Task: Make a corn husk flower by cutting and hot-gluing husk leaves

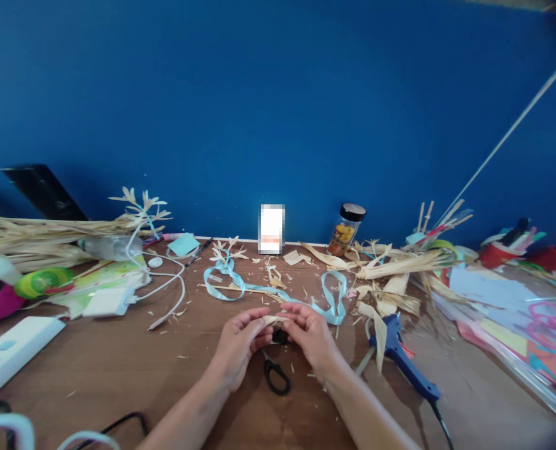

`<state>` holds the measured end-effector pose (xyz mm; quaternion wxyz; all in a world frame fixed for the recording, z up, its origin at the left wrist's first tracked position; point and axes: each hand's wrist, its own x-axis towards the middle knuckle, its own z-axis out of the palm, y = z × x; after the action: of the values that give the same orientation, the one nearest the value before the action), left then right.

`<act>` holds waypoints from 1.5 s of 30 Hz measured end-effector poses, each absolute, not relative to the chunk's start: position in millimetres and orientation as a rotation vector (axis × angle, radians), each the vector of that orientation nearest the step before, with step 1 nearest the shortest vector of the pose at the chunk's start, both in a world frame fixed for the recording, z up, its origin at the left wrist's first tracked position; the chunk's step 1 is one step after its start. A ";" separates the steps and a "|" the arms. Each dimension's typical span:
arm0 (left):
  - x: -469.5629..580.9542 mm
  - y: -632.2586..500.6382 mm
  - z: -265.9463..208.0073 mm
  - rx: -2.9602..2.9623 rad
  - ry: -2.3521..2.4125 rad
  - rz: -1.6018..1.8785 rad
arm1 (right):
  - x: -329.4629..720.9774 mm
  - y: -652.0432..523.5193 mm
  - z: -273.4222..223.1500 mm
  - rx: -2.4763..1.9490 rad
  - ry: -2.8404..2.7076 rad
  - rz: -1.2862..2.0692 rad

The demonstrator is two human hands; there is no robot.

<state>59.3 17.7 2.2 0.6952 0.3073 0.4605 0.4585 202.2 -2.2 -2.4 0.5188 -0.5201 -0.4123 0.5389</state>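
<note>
Between my two hands is a small piece of dried corn husk [274,320], pale and strip-like. My left hand [241,340] pinches its left end with thumb and fingers. At the other end, my right hand [312,337] grips it the same way. Black-handled scissors [277,378] lie on the table just below, partly hidden by the hands. A light blue ribbon [278,292] curls across the table beyond my fingers. Near its left loop stands a pale husk flower [228,250].
A blue glue gun [412,362] with a cord lies to the right. A black-lidded jar [346,230] stands by the wall beside loose husks [395,294]. On the left are a white power strip [18,356], a charger [109,301] with cable and a clear bottle [109,245]. Husk scraps litter the table.
</note>
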 end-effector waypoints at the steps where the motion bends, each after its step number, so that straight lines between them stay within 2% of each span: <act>1: 59.2 17.9 1.8 0.690 1.025 1.022 | 202.1 -2.5 -2.4 -1.243 -0.991 1.290; 10: 57.4 17.0 -3.0 0.954 1.045 0.972 | 202.5 -2.7 -2.3 -1.259 -0.991 1.254; 26: 57.5 17.6 -3.6 1.043 1.067 0.957 | 205.1 0.6 -7.3 -1.320 -1.146 1.129; 36: 52.9 24.3 0.4 1.066 1.195 1.144 | 217.3 -1.9 -4.9 -1.519 -1.489 0.589; 41: 49.8 26.2 -0.8 1.074 1.207 1.212 | 212.5 -1.1 -3.6 -1.815 -2.028 0.005; 45: 50.2 25.3 -2.3 1.084 1.177 1.224 | 211.0 5.2 -4.8 -1.865 -2.098 -0.072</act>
<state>50.2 25.3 -2.3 0.5342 0.4548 0.4939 0.5137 211.0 5.2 -4.8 0.1658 -0.6549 -0.7368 -0.0254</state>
